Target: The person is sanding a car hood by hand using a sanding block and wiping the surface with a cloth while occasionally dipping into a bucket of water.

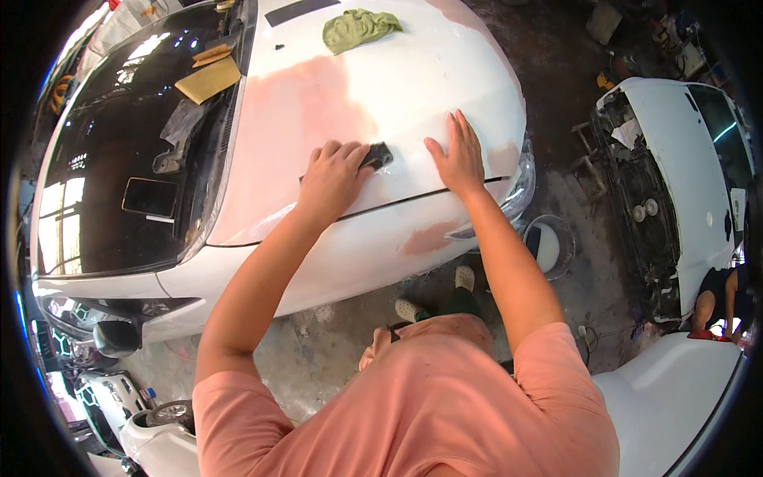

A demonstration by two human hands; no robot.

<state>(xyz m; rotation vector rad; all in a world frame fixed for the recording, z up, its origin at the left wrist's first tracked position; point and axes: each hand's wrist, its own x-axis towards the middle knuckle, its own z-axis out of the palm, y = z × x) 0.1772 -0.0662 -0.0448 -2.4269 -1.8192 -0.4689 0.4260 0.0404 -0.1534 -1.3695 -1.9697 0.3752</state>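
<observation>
My left hand presses down on the white car hood, its fingers closed over a piece of black sandpaper. Most of that sheet is hidden under the palm; its dark edge shows beyond the fingertips. To the right, my right hand lies flat on the hood, fingers stretched out and holding nothing. A large pinkish, dull patch covers the hood near the left hand. The seam between hood and fender runs just below both hands.
A crumpled green cloth and a dark flat sheet lie farther up the hood. Yellow sheets and a phone rest by the windshield. A bucket stands on the floor; another white car is at right.
</observation>
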